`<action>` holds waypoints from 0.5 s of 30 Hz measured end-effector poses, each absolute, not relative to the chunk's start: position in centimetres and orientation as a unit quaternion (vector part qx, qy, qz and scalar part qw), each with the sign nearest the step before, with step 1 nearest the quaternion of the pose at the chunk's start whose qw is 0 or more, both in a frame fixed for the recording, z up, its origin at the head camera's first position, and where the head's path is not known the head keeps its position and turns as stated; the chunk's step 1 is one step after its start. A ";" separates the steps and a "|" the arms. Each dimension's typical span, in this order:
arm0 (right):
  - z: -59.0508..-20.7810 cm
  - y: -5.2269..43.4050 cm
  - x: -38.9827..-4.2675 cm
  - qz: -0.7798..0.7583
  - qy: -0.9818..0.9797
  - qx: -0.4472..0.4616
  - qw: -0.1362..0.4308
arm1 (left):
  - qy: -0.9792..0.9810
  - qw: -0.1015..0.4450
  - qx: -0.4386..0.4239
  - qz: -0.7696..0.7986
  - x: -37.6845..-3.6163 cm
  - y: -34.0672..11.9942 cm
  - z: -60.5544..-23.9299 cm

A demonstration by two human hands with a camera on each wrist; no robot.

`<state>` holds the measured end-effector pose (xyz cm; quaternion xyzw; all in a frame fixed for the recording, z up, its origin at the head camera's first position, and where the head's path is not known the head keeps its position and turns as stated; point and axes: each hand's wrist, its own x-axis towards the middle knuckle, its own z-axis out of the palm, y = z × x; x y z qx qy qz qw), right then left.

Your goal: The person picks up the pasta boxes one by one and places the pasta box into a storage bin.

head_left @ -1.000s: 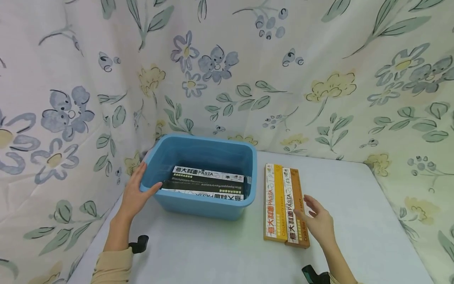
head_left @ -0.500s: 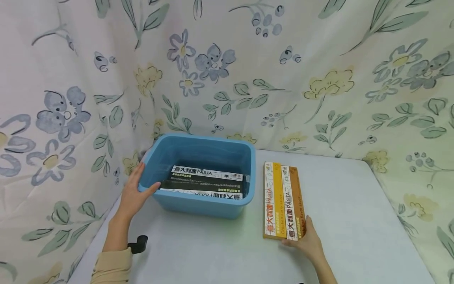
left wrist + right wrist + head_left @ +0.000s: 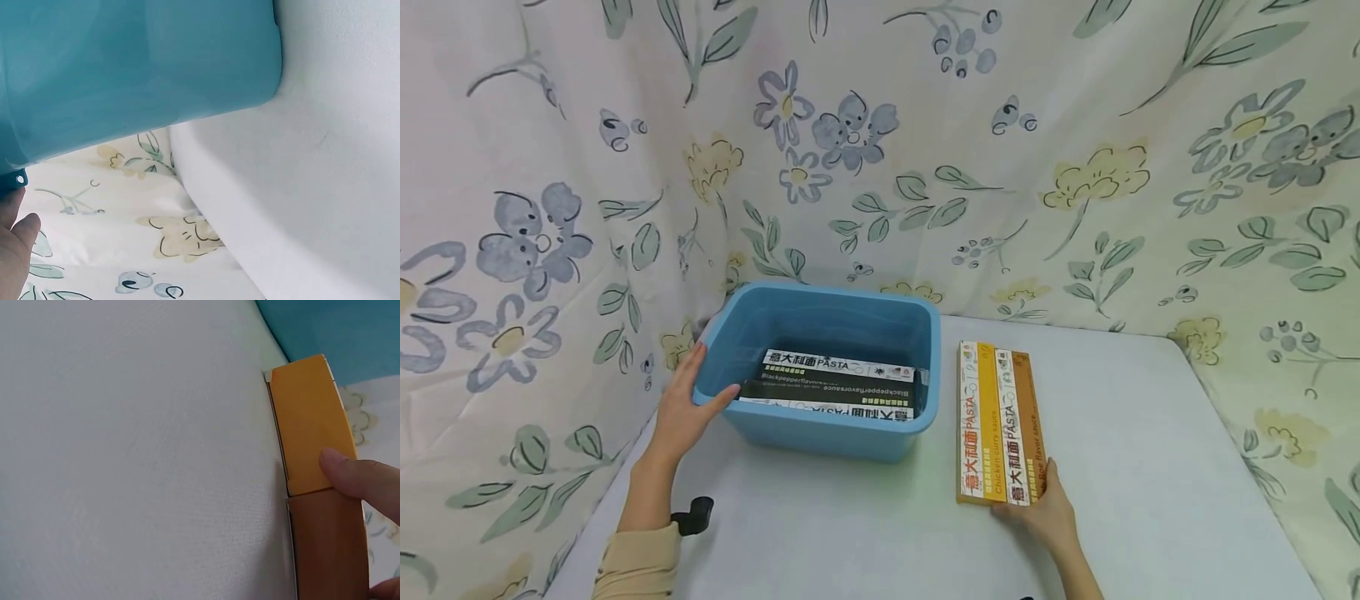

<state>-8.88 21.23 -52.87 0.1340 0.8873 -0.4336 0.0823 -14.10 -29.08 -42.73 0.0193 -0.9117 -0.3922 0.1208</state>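
Now that the brown box sits level with the yellow box, the pair, between the blue tub and the right edge of the worktop, seems squared; right hand touches both, left hand the tub, grips spread, clasping nothing.

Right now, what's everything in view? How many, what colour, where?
Table: one, white, lower view
Bin: one, blue, on the table
Black pasta boxes: two showing, black and white, in the bin
Yellow pasta box: one, yellow and white, right of the bin
Brown pasta box: one, brown and white, touching the yellow box
Floral cloth: count unclear, pale, behind and either side
Sleeve: one, tan, lower left
Wrist device: one clear, black, beside the sleeve
Left hand: one, on the bin's left end
Right hand: one, thumb on the yellow box's end
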 end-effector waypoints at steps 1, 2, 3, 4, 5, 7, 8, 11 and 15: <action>-52.9 21.2 -8.9 -0.437 0.885 0.136 0.082 | -0.912 0.122 0.019 -0.392 -14.1 -29.1 -42.8; -52.9 21.2 -8.8 -0.439 0.884 0.139 0.082 | -0.912 0.123 0.018 -0.392 -14.1 -29.1 -42.8; -52.9 21.1 -8.8 -0.441 0.883 0.141 0.079 | -0.912 0.125 0.017 -0.391 -14.2 -29.1 -42.9; -52.9 21.1 -8.8 -0.442 0.881 0.146 0.078 | -0.911 0.126 0.017 -0.391 -14.2 -29.1 -42.9; -52.9 21.1 -8.7 -0.444 0.880 0.151 0.075 | -0.912 0.127 0.016 -0.390 -14.2 -29.1 -42.9; -52.9 21.0 -8.7 -0.444 0.878 0.163 0.071 | -0.912 0.127 0.015 -0.390 -14.2 -29.1 -42.9; -52.9 20.9 -8.6 -0.444 0.877 0.170 0.070 | -0.912 0.128 0.015 -0.390 -14.2 -29.1 -42.9; -52.8 20.8 -8.5 -0.444 0.873 0.192 0.069 | -0.912 0.127 0.016 -0.389 -14.1 -29.1 -42.8; -52.6 20.9 -8.2 -0.447 0.866 0.211 0.072 | -0.912 0.127 0.015 -0.389 -14.1 -29.0 -42.7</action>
